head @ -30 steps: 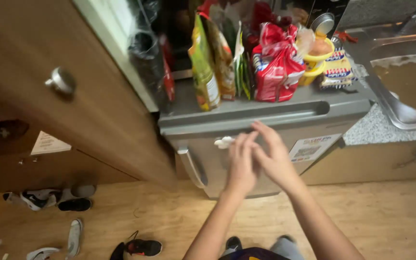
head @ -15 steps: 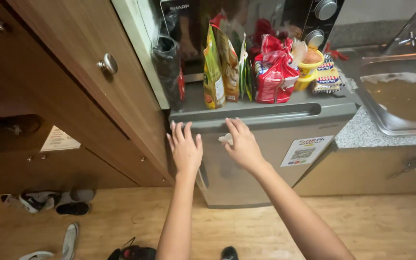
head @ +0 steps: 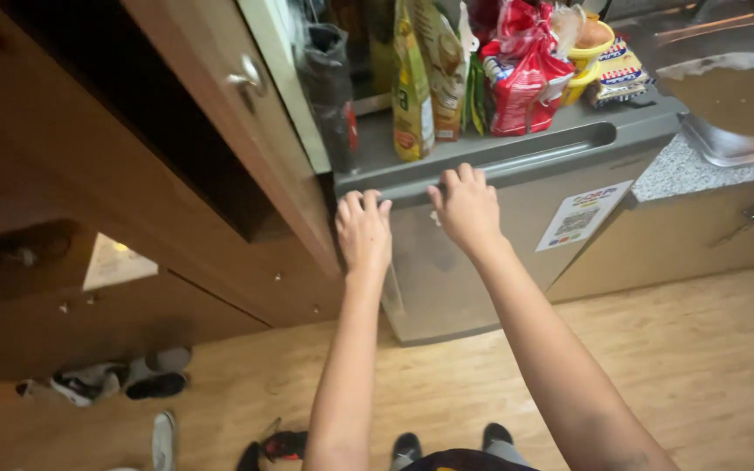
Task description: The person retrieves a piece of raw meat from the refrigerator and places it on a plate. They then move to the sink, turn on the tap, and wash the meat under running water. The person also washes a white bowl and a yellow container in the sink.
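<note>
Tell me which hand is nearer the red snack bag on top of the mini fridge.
Right. The right hand grips the fridge's top door edge just below and left of the red snack bag. The left hand sits farther left on the same edge.

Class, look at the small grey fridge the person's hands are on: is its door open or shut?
Shut. The fridge door sits flush under the top edge, no gap showing; both the left hand and right hand rest fingers along that edge.
</note>
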